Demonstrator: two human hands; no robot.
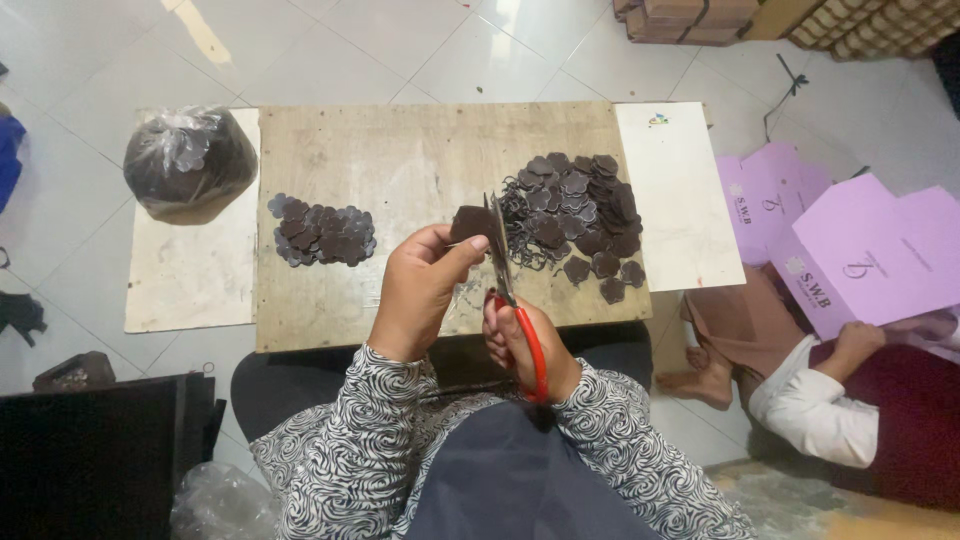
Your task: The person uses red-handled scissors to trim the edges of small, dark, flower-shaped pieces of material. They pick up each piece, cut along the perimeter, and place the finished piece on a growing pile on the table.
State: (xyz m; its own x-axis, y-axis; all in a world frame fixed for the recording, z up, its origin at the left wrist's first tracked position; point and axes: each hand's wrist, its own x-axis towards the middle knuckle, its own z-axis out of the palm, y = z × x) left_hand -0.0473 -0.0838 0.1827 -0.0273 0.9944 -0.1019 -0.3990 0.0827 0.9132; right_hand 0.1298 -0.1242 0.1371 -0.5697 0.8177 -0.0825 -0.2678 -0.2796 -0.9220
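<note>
My left hand pinches a dark brown flower-shaped leather piece above the wooden board's near edge. My right hand is clenched around red-handled scissors, their blades touching that piece. A clear plastic bag of brown pieces sits beyond the board's left edge.

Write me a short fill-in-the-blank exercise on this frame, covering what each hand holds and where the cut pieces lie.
1. The right hand grips scissors with ____ handles.
2. The left hand pinches a dark flower-shaped piece against the scissor ____.
3. The larger pile of pieces lies on the ____ side of the wooden board.
4. A tied plastic bag of dark pieces sits to the ____ of the board.

Missing words: red; blades; right; left
</note>
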